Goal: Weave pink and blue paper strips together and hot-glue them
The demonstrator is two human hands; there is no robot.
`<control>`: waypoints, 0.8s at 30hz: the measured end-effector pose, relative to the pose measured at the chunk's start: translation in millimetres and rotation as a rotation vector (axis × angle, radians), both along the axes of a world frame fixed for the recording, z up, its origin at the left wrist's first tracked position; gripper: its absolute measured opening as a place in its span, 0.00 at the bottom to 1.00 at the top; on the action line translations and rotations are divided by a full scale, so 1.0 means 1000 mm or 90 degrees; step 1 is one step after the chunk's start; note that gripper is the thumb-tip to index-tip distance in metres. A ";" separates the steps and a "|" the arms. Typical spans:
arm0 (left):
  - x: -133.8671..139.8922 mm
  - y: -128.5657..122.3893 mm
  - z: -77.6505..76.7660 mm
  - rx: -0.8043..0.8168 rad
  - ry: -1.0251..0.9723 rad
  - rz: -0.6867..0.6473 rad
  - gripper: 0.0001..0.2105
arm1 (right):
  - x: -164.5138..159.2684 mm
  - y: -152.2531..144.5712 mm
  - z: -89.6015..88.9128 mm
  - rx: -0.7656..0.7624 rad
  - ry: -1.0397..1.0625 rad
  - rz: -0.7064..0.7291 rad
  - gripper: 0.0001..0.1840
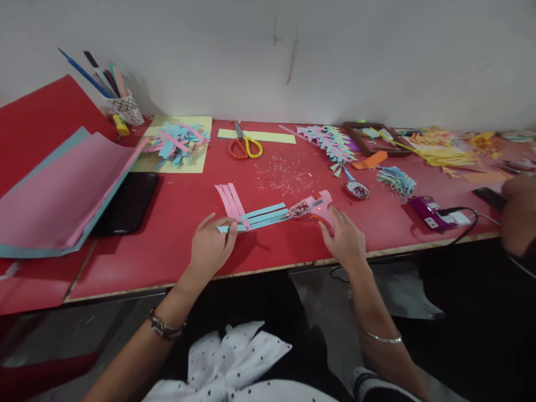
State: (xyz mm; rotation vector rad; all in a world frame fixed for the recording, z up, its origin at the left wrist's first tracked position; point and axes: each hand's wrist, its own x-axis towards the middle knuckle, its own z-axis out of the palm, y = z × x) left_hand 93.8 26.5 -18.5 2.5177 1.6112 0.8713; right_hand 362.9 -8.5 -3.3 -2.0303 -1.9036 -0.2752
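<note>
My left hand pinches the left end of a slit blue paper strip just above the red tabletop. A slit pink paper strip crosses that end and slants away up and left. In my right hand is a pink hot glue gun, its fingers wrapped round the handle. A small light glows on the gun's side. The nozzle end, crusted with bits, points left at the right end of the blue strip; whether it touches the paper I cannot tell.
Scissors lie behind the strips, near scattered paper scraps. A spoon, a fringed paper piece and a purple power socket box are to the right. A phone and coloured sheets lie left. Another person's hand is at far right.
</note>
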 end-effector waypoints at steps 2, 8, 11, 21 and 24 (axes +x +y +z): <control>0.000 0.000 0.000 -0.002 0.000 0.003 0.20 | 0.002 0.000 0.000 0.006 -0.003 -0.004 0.21; 0.000 0.000 -0.001 0.010 0.004 -0.001 0.20 | 0.008 0.000 0.002 0.015 -0.008 -0.024 0.21; 0.000 0.000 0.001 0.010 0.012 -0.004 0.21 | 0.010 -0.001 0.002 0.012 -0.008 -0.031 0.21; 0.000 0.000 0.000 0.019 0.003 -0.001 0.20 | 0.016 -0.001 0.009 -0.001 -0.008 -0.058 0.21; 0.000 0.000 0.001 0.022 -0.002 -0.006 0.20 | 0.021 0.001 0.011 0.008 0.003 -0.070 0.22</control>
